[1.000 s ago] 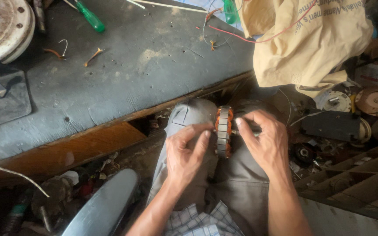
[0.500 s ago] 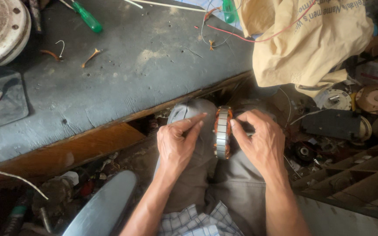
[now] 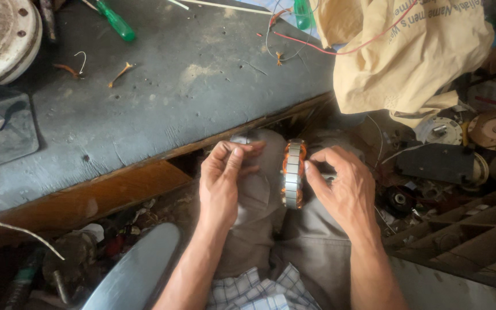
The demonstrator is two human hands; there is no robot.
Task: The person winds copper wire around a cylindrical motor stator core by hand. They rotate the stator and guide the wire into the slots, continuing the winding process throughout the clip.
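A worn grey table (image 3: 162, 109) with a wooden edge fills the upper left in soft daylight. On its far right corner slumps a tan cloth bag (image 3: 409, 51). Right of the table, wooden slats (image 3: 460, 235) cross the cluttered floor (image 3: 431, 189).

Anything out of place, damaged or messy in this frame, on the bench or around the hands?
Nothing looks broken. The motor stator stands on edge on the person's lap, steadied by the right hand, not on the workbench. Clipped wire scraps litter the bench, and loose parts clutter the floor.
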